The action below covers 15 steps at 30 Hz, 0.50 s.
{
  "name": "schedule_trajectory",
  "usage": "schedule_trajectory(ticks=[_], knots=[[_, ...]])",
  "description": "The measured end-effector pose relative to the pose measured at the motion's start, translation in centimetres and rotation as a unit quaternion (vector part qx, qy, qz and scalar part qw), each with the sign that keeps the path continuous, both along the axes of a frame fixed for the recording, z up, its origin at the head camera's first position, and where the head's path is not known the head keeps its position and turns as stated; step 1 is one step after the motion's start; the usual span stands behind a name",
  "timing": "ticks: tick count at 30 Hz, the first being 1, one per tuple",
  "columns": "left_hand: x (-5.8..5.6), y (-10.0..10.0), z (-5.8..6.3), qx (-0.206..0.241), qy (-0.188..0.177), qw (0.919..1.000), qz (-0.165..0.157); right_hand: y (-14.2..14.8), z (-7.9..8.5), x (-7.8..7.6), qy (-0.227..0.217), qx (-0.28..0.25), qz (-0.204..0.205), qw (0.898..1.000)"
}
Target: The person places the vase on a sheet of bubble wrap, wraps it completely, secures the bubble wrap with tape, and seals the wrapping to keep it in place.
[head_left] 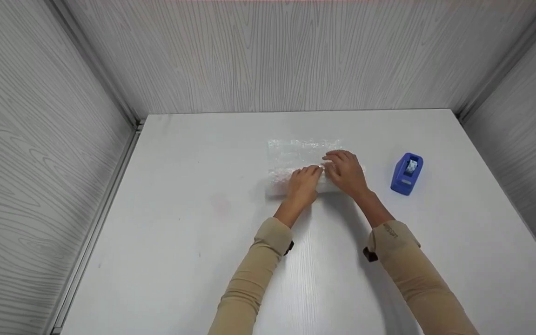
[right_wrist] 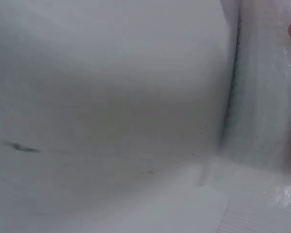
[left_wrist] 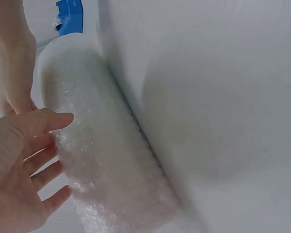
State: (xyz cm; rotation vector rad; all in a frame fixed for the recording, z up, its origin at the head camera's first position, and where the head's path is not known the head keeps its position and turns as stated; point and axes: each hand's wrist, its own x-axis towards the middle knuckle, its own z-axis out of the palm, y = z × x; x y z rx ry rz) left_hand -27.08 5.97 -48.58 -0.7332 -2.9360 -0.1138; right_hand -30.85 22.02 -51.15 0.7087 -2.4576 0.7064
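Observation:
A piece of clear bubble wrap lies on the table, its near part rolled into a thick bundle with a flat flap stretching behind it. A faint pinkish and greenish tint shows through the layers; what is inside is hidden. My left hand rests on top of the bundle, its fingers spread along the far side in the left wrist view. Close beside it, my right hand lies over the right part of the wrap, fingers loosely bent and pointing left. The right wrist view shows the bundle along its right side.
A blue tape dispenser with a roll of tape stands on the white table, to the right of the wrap. Grey wood-grain panels enclose the table at the back and both sides.

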Motion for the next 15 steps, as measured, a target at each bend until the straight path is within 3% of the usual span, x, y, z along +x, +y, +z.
schedule_trajectory(ticks=[3, 5, 9, 15], knots=[[-0.3, 0.2, -0.1, -0.005, -0.011, 0.9999, 0.001, -0.2, -0.4, 1.0, 0.05, 0.018, -0.01, 0.999], [-0.6, 0.3, -0.2, -0.01, -0.027, 0.9996, 0.005, -0.2, -0.5, 1.5, 0.057, 0.047, -0.02, 0.997], [-1.4, 0.3, -0.2, -0.018, -0.052, 0.9984, 0.009, -0.2, -0.7, 1.8, 0.024, 0.113, -0.024, 0.993], [-2.8, 0.0, -0.7, -0.022, -0.073, 0.997, 0.007, 0.2, -0.8, 0.8, -0.024, 0.189, -0.025, 0.981]])
